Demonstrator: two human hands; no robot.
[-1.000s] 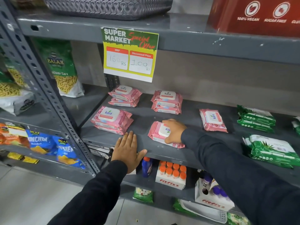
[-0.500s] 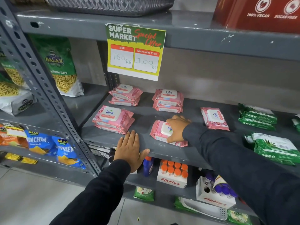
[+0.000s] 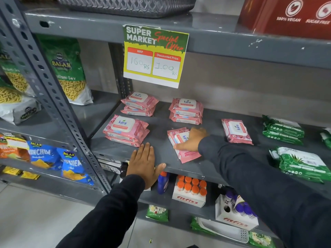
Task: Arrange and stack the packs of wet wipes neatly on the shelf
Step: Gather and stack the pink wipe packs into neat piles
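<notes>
- Your right hand (image 3: 192, 139) lies clamped over a loose pink wipes pack (image 3: 182, 145) at mid-shelf, thumb along its near side, likely to square it up.
- Your left hand (image 3: 144, 162) lies flat and spread, holding nothing, on the shelf (image 3: 161, 151) edge, seemingly bracing you.
- Three pink stacks (image 3: 126, 129) sit neat; a single pack (image 3: 236, 131) lies apart, right.

The grey shelf (image 3: 161, 140) carries three pink wipe stacks (image 3: 126, 130), two pink packs (image 3: 236, 131), green packs (image 3: 302, 163), and the flat left hand (image 3: 143, 163).
</notes>
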